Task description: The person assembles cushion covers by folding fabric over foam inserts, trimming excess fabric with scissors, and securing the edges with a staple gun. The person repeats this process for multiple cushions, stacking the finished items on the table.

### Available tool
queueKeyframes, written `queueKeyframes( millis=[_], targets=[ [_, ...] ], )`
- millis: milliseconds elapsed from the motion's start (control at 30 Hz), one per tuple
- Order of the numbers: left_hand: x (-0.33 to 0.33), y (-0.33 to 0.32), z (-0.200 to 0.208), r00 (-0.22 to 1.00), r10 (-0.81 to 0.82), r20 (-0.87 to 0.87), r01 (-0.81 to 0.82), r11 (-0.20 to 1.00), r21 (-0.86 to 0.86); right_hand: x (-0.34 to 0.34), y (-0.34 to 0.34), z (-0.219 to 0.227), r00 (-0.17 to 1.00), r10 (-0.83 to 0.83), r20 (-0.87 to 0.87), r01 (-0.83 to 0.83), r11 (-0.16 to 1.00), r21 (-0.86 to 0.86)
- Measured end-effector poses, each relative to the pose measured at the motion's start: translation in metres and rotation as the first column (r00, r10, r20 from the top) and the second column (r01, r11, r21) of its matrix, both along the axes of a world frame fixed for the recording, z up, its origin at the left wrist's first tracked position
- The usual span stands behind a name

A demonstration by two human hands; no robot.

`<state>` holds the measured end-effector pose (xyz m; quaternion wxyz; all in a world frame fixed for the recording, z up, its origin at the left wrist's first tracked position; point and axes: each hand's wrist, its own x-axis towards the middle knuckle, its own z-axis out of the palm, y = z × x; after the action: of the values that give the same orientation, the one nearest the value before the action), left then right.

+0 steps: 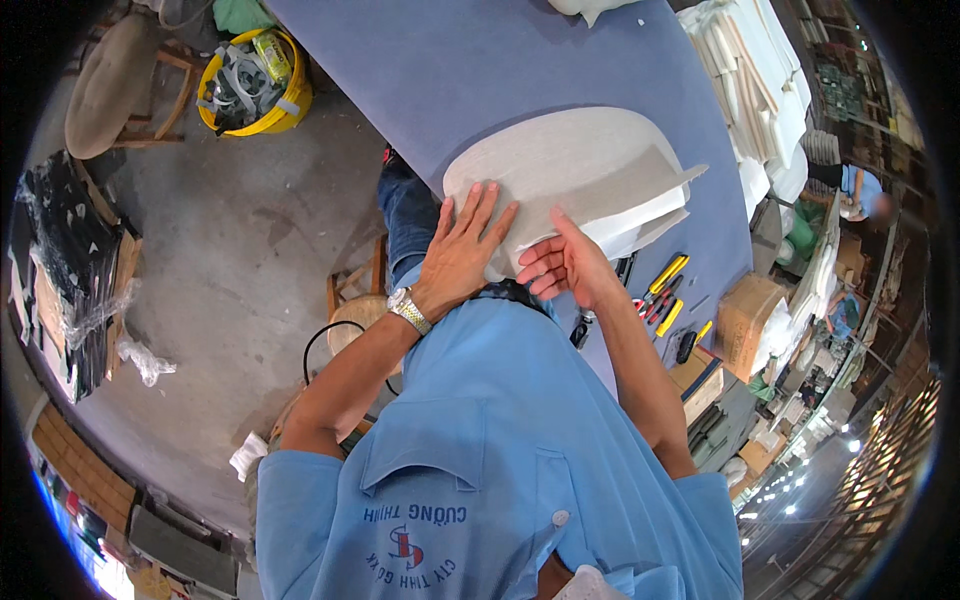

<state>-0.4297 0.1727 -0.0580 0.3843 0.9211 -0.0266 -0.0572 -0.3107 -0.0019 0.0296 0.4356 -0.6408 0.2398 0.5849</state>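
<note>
On the blue-grey tabletop [400, 70] lies a rounded, light grey fabric-covered pad [570, 145], like a chair seat or back. A loose fabric flap [640, 190] stands up along its right side, with white layers [630, 220] showing underneath. My left hand [458, 250] rests on the pad's near left part, fingers spread and flat. My right hand [572, 265] is at the pad's near edge, palm turned up and fingers apart, with nothing visible in it. Whether its fingertips touch the fabric cannot be made out.
Yellow-handled pliers [668, 274] and other hand tools lie right of my right forearm. Stacked white sheets [750, 70] and a cardboard box [752, 315] are on the right. A yellow bucket [290, 118] of scraps stands on the floor at left. Another person [862, 190] is far right.
</note>
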Motion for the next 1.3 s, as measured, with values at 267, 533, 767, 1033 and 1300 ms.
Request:
queueKeyframes(
  millis=[267,533,767,1033,1300],
  targets=[
    [0.009,0.003,-0.004,0.996,-0.041,0.081,0.044,0.998,-0.041,-0.046,-0.003,0.007,0.919,-0.034,0.392,0.025,0.999,0.027],
    [0.03,-0.014,0.013,0.938,-0.134,0.321,0.095,0.986,0.134,-0.078,-0.067,-0.026,0.736,0.01,0.677,0.041,0.997,-0.059],
    [0.039,-0.009,0.036,0.946,-0.146,0.29,0.097,0.98,0.175,-0.084,-0.068,-0.041,0.674,-0.18,0.717,0.133,0.984,0.121],
    [0.034,-0.011,0.033,0.937,-0.133,0.323,0.101,0.988,0.113,-0.097,-0.061,-0.037,0.718,-0.363,0.594,0.28,0.932,0.231],
    [0.065,-0.045,0.101,0.637,-0.52,0.569,0.356,0.853,0.382,-0.108,-0.116,-0.033,0.554,-0.77,0.316,0.611,0.634,0.474]
  ],
)
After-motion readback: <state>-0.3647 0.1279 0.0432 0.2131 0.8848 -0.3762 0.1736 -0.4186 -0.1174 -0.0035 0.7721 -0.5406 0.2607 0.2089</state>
